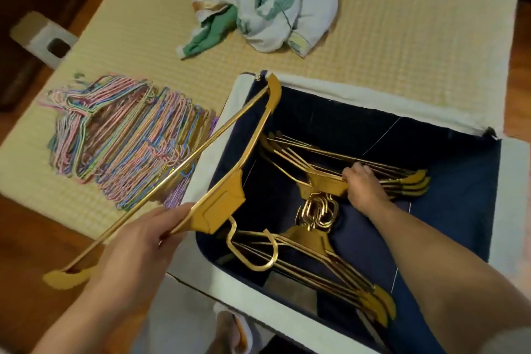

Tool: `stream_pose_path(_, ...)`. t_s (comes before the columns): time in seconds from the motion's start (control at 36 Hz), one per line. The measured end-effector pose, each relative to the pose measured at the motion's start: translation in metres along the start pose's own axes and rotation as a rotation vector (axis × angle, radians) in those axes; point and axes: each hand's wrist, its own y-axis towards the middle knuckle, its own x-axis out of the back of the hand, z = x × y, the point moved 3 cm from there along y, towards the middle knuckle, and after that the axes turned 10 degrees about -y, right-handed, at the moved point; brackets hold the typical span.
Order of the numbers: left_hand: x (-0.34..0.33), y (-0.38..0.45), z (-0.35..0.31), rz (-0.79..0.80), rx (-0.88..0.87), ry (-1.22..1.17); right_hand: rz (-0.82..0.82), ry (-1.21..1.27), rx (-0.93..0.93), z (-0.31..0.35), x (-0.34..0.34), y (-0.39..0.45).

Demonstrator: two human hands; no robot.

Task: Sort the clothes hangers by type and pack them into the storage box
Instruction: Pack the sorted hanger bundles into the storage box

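Left hand (138, 241) grips a gold hanger (230, 195) over the storage box (207, 181); right hand (363, 185) clutches the gold stack (321, 184) inside.

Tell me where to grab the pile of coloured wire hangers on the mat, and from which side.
Grip the pile of coloured wire hangers across its bunched hooks and necks, fingers coming down from above. The hangers lie flat and overlapping on the mat, fanned loosely, so pinching the necks probably keeps them together.
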Motion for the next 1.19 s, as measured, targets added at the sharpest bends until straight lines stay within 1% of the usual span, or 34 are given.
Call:
stream_pose_path(0.11, -0.002, -0.007, -0.004, -0.027, 0.006, -0.028, -0.029, -0.027, 0.016, 0.000, -0.001, -0.002)
stream_pose_path(0.25, -0.003, -0.013, -0.002, -0.016, 0.039, -0.067, -0.045, -0.056, -0.018, -0.004, 0.002, -0.005)
stream_pose_path(0.39, -0.006, -0.020, 0.001, 0.012, 0.046, -0.043, 0.002, -0.092, -0.080, -0.003, 0.004, -0.002)
stream_pose_path(0.47, -0.008, -0.024, -0.002, 0.022, 0.051, -0.045, 0.050, -0.088, -0.086, 0.004, 0.009, -0.005)
stream_pose_path(0.61, -0.005, -0.027, -0.013, 0.051, 0.060, -0.068, 0.058, -0.035, -0.051, 0.021, 0.048, -0.020)
stream_pose_path(0.67, 0.000, -0.026, -0.021, 0.067, 0.061, -0.074, 0.000, 0.036, -0.017, 0.026, 0.076, -0.032)
stream_pose_path(0.75, 0.008, -0.021, -0.035, 0.078, 0.052, -0.064, -0.183, 0.215, 0.036, 0.030, 0.123, -0.060)
stream_pose_path(0.83, 0.018, -0.015, -0.053, 0.105, 0.036, -0.087, -0.357, 0.358, 0.147, 0.034, 0.170, -0.098)
stream_pose_path(0.89, 0.028, -0.010, -0.070, 0.121, 0.024, -0.151, -0.462, 0.385, 0.265, 0.039, 0.197, -0.127)
stream_pose_path(0.92, 0.035, -0.008, -0.084, 0.135, 0.009, -0.190, -0.505, 0.367, 0.324, 0.041, 0.211, -0.143)
stream_pose_path(0.97, 0.044, 0.000, -0.110, 0.198, -0.003, -0.218, -0.540, 0.279, 0.442, 0.047, 0.229, -0.164)
stream_pose_path(1.0, 0.046, 0.004, -0.123, 0.238, -0.006, -0.210, -0.527, 0.234, 0.484, 0.050, 0.233, -0.171)
stream_pose_path(1.06, 0.049, 0.017, -0.144, 0.296, -0.016, -0.167, -0.419, 0.238, 0.474, 0.056, 0.234, -0.179)
stream_pose_path(1.11, 0.043, 0.034, -0.156, 0.330, -0.017, -0.120, -0.330, 0.306, 0.372, 0.055, 0.227, -0.179)
stream_pose_path(1.19, 0.016, 0.053, -0.159, 0.422, -0.023, -0.072, -0.274, 0.336, 0.237, 0.046, 0.204, -0.167)
